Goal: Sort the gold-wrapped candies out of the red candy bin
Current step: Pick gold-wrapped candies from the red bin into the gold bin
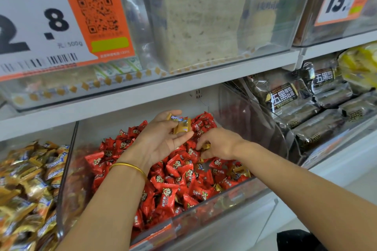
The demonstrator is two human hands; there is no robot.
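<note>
While your left hand cradles two gold-wrapped candies between thumb and fingertips, your right hand, close beside it at its 4 o'clock, pinches another gold piece off the red candies. You look partway through: inside the red candy bin, more gold wrappers show at 4 o'clock, near the front wall. The neighbouring gold heap lies at 9 o'clock.

1. the price tag runs off the left edge, cutting its first digit.
2. the right hand covers most of a gold candy.
3. the pile of gold candies on the left is cut by the edge.
4. small print on the orange label is blurred.
</note>
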